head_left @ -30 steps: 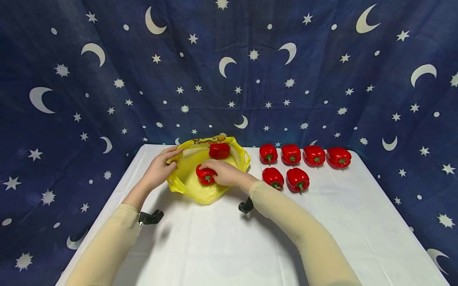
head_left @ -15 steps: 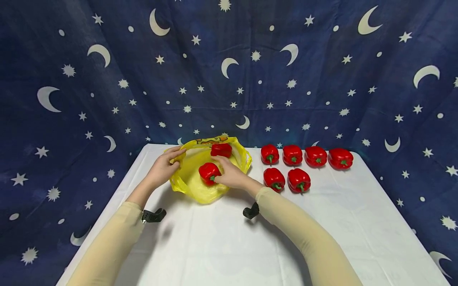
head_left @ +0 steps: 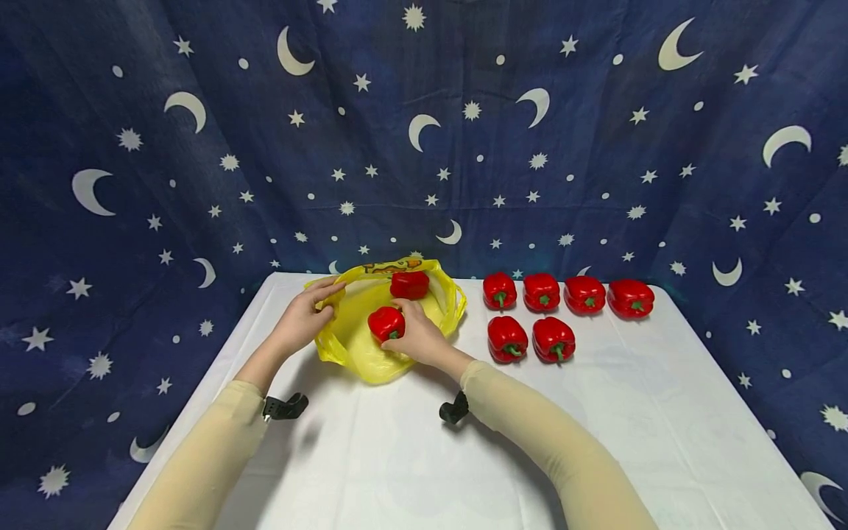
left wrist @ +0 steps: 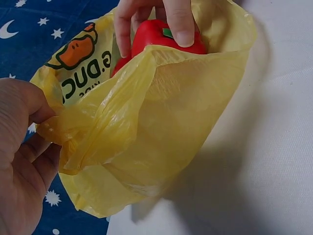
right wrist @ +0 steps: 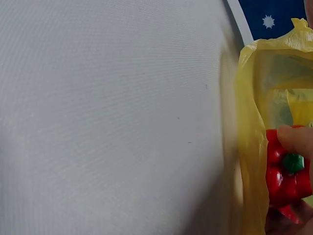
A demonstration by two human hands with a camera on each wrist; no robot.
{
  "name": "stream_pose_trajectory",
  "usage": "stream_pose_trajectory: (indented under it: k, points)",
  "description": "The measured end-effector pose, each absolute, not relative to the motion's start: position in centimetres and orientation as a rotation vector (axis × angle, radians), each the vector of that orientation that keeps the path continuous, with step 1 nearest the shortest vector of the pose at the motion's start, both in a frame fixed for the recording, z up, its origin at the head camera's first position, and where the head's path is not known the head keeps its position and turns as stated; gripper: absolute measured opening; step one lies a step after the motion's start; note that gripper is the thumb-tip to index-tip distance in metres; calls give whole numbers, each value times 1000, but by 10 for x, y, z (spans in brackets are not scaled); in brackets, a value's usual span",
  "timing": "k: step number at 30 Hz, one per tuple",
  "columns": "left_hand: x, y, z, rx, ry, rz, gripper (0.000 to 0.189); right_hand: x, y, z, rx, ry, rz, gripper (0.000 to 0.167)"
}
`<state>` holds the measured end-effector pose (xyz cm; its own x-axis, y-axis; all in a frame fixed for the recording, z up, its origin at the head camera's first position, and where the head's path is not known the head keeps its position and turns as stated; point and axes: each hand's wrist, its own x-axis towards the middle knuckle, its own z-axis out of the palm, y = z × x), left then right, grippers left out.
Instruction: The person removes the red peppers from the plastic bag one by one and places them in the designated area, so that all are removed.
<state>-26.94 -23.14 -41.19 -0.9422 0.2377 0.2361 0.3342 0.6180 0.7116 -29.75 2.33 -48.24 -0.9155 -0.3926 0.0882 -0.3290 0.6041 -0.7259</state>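
Note:
A yellow plastic bag (head_left: 351, 353) stands with its mouth wide, a duck print on its back wall. My left hand (head_left: 303, 320) pinches the bag's left rim; in the left wrist view its fingers (left wrist: 39, 105) grip the gathered plastic. Inside the mouth, my right hand (head_left: 424, 335) holds a red bell pepper (head_left: 384, 324), thumb and fingers on opposite sides and the green stem showing (right wrist: 293, 163). Behind it another red bell pepper (head_left: 409, 285) lies in the bag against the back wall.
Right of the bag, several red bell peppers stand in two rows, such as one in the back row (head_left: 583, 294) and one in front (head_left: 553, 340). A white cloth covers the table (head_left: 397, 456). A dark blue star-and-moon curtain (head_left: 371, 132) hangs behind.
My right hand has shifted its hold on the bell pepper in the bag; the fingers lifted away and closed on its right side again. My left hand stays on the rim.

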Motion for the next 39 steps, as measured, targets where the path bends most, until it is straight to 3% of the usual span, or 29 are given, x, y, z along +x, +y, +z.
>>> stream_pose_trajectory:
  k: [3,14,39]
  points:
    - [-269,-232,-412,-478,-2723,-1234,52,-298,25,-484,-648,2730,-1236,85]
    - [-268,-233,-414,-468,-2725,-1295,52,-302,31,-492,-687,2647,-1283,99]
    - [-270,-235,-417,-459,-2739,-1264,52,-306,32,-503,-653,2579,-1403,96]
